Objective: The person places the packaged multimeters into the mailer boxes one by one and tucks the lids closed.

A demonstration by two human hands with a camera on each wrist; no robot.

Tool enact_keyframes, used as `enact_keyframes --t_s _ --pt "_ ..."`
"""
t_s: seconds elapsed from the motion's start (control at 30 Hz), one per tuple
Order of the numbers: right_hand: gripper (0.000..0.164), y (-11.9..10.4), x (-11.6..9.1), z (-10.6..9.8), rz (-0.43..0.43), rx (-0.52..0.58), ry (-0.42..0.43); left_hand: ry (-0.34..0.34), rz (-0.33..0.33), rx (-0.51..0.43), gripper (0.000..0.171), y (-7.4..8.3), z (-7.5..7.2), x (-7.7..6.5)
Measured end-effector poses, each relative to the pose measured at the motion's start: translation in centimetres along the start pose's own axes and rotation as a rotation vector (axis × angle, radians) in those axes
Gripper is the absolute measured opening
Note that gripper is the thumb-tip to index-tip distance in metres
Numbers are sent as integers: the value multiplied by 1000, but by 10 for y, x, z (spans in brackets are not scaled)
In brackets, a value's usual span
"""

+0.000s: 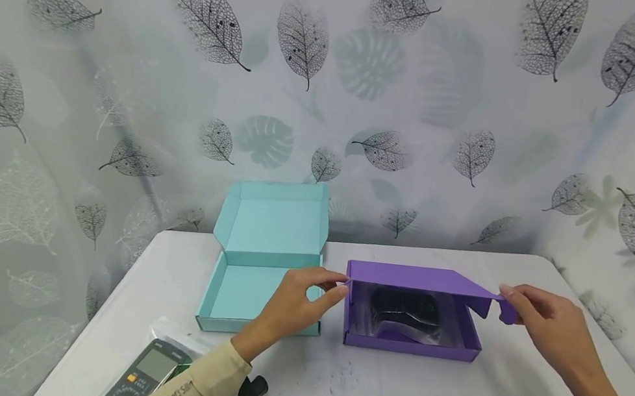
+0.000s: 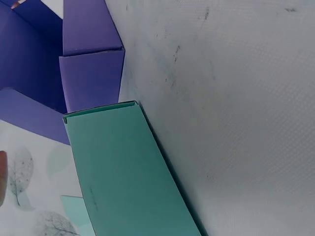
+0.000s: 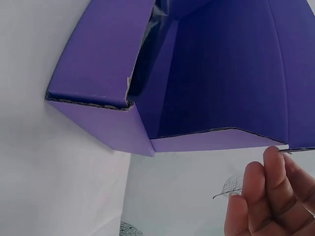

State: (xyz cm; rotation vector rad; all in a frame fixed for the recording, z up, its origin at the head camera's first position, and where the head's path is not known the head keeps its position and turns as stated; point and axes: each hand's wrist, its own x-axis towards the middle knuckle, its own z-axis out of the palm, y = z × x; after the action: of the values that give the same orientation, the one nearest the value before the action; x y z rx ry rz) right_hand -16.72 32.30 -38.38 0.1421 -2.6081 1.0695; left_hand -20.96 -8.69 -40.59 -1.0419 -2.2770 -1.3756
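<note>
A purple cardboard box (image 1: pixel 412 348) stands on the table with its lid (image 1: pixel 402 276) partly lowered over it. Inside lies a black object (image 1: pixel 406 309) in clear plastic wrapping; its kind I cannot tell. My right hand (image 1: pixel 558 330) pinches the lid's right front corner, and in the right wrist view its fingers (image 3: pixel 273 162) are at the flap's edge. At the lid's left front corner, thumb and forefinger of my left hand (image 1: pixel 296 303) pinch the edge. Only a fingertip (image 2: pixel 3 177) of that hand shows in the left wrist view.
Left of the purple box, a turquoise box (image 1: pixel 255 328) has its lid raised, its right part behind my left hand. A digital multimeter (image 1: pixel 147 371) in clear plastic lies at the table's front left, partly behind my sleeve. Leaf-patterned curtain (image 1: pixel 329 95) hangs behind the white table (image 1: pixel 389 395).
</note>
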Motion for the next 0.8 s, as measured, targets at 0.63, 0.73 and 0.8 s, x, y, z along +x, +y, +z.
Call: enact_keyframes --t_s 0.63,0.73,0.8 --pt "44 -1 -3 4 116 8 -108 -86 -109 32 27 5 1 -4" --pt "46 0 -4 6 134 10 -123 -96 -106 29 28 4 2 -5" --pt "46 0 -5 7 140 13 -131 -104 -105 29 30 4 3 -6"
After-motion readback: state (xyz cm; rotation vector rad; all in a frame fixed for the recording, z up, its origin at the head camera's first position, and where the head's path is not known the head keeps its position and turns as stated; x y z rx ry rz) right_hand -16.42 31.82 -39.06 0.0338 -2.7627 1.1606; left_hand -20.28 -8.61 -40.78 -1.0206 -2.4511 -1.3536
